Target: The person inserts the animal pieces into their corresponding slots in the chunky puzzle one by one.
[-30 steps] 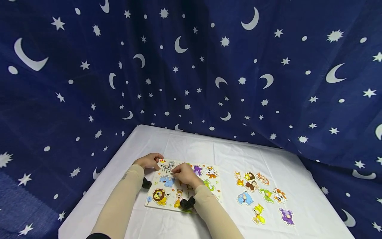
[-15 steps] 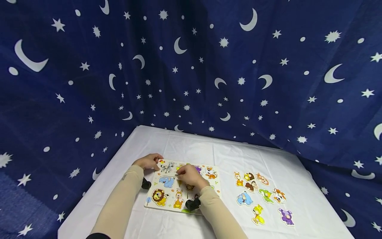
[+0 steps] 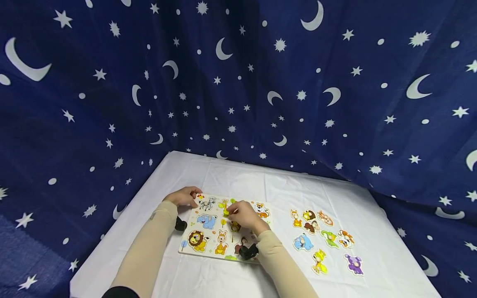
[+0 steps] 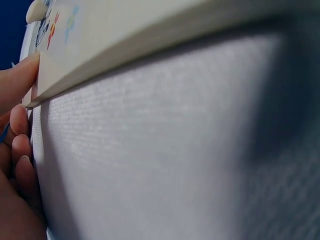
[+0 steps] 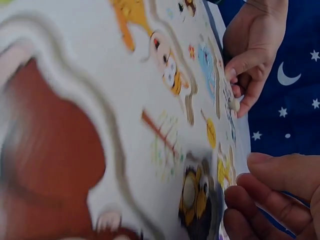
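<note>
A white animal puzzle board [image 3: 220, 223] lies on the cloth. My left hand [image 3: 183, 196] grips its far left corner; the left wrist view shows the thumb on the board's edge and the other fingers curled below. Near that corner the zebra piece [image 3: 207, 203] sits in the board, its pale knob [image 5: 234, 105] standing up. My right hand [image 3: 246, 215] hovers over the upper middle of the board, beside the giraffe picture [image 3: 225, 207]. In the right wrist view its thumb and loosely bent fingers stand apart, holding nothing. It hides part of the board's upper right.
Loose animal pieces lie on the white cloth to the right, among them a purple hippo [image 3: 353, 264], a giraffe piece [image 3: 319, 261], a blue elephant [image 3: 303, 242] and a green crocodile [image 3: 329, 239]. A blue curtain [image 3: 238, 82] with moons and stars hangs behind the table.
My right hand has moved right, away from the zebra piece, uncovering the giraffe picture. My left hand keeps its grip on the board's corner. The head view has tilted slightly.
</note>
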### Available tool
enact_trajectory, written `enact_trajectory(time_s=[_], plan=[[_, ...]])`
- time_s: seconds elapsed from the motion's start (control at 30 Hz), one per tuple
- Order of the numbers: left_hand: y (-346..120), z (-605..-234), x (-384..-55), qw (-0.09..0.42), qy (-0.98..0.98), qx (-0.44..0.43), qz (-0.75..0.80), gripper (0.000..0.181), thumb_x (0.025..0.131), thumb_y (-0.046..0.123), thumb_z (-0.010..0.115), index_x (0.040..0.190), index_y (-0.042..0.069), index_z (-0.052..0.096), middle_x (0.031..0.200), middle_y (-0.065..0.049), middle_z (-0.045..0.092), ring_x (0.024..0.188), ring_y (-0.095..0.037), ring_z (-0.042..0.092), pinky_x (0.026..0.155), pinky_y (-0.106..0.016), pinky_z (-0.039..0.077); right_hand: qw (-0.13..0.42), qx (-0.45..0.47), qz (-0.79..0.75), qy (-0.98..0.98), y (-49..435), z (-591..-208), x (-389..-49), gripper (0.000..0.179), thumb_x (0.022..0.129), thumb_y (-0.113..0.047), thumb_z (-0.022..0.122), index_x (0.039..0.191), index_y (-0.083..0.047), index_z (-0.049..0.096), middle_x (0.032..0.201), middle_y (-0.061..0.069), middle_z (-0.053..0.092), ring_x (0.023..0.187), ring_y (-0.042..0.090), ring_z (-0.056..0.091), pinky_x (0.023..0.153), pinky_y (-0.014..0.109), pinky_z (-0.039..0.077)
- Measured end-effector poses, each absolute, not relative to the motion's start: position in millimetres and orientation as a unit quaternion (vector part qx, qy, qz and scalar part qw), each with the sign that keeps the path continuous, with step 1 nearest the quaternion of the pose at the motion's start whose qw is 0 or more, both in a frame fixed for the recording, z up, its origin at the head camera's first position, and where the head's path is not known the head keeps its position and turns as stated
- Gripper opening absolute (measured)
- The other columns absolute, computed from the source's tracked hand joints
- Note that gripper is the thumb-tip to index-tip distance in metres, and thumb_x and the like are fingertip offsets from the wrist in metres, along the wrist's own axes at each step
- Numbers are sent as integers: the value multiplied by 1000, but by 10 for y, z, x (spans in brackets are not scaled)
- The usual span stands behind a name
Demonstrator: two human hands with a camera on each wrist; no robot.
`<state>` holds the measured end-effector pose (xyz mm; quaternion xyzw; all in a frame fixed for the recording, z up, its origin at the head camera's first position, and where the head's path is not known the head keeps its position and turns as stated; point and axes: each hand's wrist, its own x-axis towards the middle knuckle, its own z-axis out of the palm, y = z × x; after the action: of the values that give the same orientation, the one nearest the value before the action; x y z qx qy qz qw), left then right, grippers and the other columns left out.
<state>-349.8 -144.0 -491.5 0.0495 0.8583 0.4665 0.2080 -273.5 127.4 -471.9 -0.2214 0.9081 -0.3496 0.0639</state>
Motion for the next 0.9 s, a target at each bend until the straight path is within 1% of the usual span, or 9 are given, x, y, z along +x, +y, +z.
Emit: enact_trajectory(time_s=[0.1, 0.17, 0.27, 0.4, 0.57, 0.73, 0.9], plan=[[-1438, -4874, -3482, 206, 863, 51, 459, 57, 76, -8, 76, 128, 2, 56, 92, -5, 41, 92, -21, 42, 84, -36, 33, 53, -227, -348, 908, 1342, -4733, -2751, 22, 87, -1, 70, 107, 3, 74, 98, 14, 74, 81, 19, 67, 68, 26, 52], [-1440, -4851, -3474, 208, 863, 53, 457, 57, 76, -7, 76, 129, 2, 57, 93, -5, 42, 92, -21, 42, 85, -36, 33, 54, -225, -353, 907, 1392, -4751, -2750, 21, 86, 0, 71, 106, 4, 74, 95, 14, 74, 81, 16, 66, 70, 25, 52], [-1455, -4841, -3480, 214, 861, 65, 456, 56, 76, -4, 78, 128, 3, 57, 93, -5, 42, 91, -21, 42, 85, -36, 33, 60, -218, -367, 902, 1479, -4776, -2733, 21, 84, 1, 71, 104, 5, 74, 93, 14, 73, 81, 15, 66, 69, 25, 52], [-1460, -4811, -3473, 219, 860, 85, 453, 55, 77, -3, 78, 127, 1, 56, 91, -5, 41, 88, -21, 41, 83, -35, 32, 67, -200, -377, 902, 1588, -4798, -2718, 23, 84, 1, 72, 107, 5, 73, 92, 11, 73, 81, 14, 65, 71, 27, 53], [-1433, -4828, -3493, 218, 859, 61, 460, 56, 77, -6, 77, 128, 2, 57, 92, -5, 42, 91, -21, 42, 87, -36, 31, 57, -207, -377, 901, 1676, -4820, -2725, 26, 81, 2, 73, 107, 6, 72, 88, 10, 71, 78, 12, 62, 71, 26, 52], [-1424, -4858, -3510, 216, 861, 57, 458, 57, 77, -7, 77, 129, 1, 56, 92, -5, 41, 90, -21, 42, 86, -37, 32, 66, -208, -387, 896, 1728, -4826, -2707, 29, 80, 4, 72, 109, 8, 71, 89, 12, 71, 77, 11, 61, 70, 23, 52], [-1435, -4906, -3531, 214, 863, 52, 455, 56, 77, -6, 77, 129, 3, 57, 92, -5, 42, 90, -21, 42, 86, -36, 32, 70, -206, -379, 899, 1778, -4839, -2681, 26, 78, 7, 72, 105, 6, 72, 88, 12, 70, 77, 11, 59, 69, 22, 51]])
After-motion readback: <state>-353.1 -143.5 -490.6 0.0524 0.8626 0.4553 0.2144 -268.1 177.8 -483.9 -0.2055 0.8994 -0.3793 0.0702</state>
